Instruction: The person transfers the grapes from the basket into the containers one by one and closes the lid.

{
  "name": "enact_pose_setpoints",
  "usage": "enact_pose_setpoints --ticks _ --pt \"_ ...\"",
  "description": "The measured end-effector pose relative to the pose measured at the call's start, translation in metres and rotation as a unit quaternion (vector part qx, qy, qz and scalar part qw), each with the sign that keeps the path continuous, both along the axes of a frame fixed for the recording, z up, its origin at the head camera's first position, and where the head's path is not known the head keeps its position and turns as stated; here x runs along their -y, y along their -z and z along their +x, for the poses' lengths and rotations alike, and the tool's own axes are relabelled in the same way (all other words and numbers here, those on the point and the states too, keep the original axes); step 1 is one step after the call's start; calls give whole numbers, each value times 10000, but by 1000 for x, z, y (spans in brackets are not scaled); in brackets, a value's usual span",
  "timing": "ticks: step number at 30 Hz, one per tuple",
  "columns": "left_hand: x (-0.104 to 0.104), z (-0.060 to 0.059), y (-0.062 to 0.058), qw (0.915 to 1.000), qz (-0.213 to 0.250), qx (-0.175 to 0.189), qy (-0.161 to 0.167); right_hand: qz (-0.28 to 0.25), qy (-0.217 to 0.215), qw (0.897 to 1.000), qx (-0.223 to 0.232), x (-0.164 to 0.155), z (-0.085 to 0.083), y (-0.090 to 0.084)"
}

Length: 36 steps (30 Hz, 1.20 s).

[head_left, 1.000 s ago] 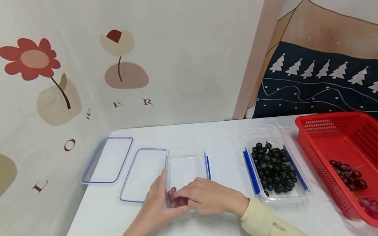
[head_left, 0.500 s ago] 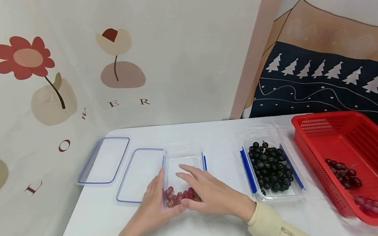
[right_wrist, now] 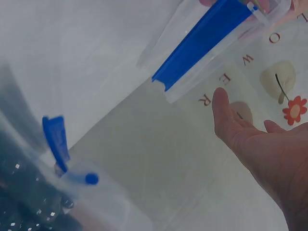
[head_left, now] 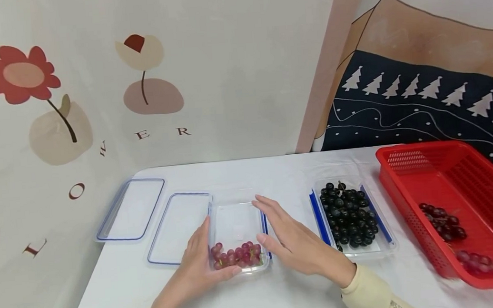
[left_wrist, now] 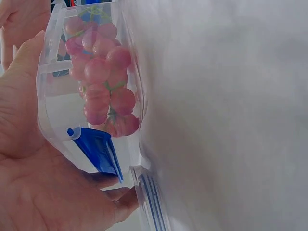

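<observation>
A clear plastic food container (head_left: 232,221) with blue side clips stands on the table. A bunch of pinkish-red grapes (head_left: 238,255) lies across its near end. My left hand (head_left: 195,257) holds its near left corner, thumb along the front wall and fingers along the left side. The left wrist view shows the grapes (left_wrist: 103,72) through the wall and a blue clip (left_wrist: 98,151) beside the fingers. To the container's right is my right hand (head_left: 297,241), fingers extended and holding nothing. In the right wrist view this hand (right_wrist: 260,149) is apart from the blue clip (right_wrist: 207,43).
A second container with black grapes (head_left: 348,216) stands to the right, blue clips (head_left: 319,218) down. Farther right, a red basket (head_left: 406,228) holds dark red grapes (head_left: 442,221) and a pinkish bunch (head_left: 477,262). Two clear blue-edged lids (head_left: 180,225) lie at the left.
My right hand has let go of the pinkish-red grapes and moved up and right out of the container, its fingers straightening. My left hand stays at the container's corner.
</observation>
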State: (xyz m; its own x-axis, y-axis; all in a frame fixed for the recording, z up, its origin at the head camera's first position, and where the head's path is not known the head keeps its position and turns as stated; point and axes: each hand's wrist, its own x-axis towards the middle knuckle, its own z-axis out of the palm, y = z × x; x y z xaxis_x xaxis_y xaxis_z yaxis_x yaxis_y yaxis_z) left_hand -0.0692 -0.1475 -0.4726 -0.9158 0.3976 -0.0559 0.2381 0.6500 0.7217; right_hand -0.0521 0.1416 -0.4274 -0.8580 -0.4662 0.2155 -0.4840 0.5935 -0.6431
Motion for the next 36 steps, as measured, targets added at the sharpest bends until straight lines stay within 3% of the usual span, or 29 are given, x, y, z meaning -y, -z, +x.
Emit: enact_pose_setpoints --ticks 12,20,27,36 --pt "6 -2 2 9996 30 -205 -183 -257 560 9970 -463 -33 1 -20" --pt "6 1 6 9997 124 -20 -221 -180 1032 9929 -571 -64 8 -24" --pt "1 2 9 9997 137 94 -182 -325 1544 9843 -788 -110 19 -34" --pt "1 3 9 9995 137 193 -224 -387 1953 9716 -1277 -150 36 -32"
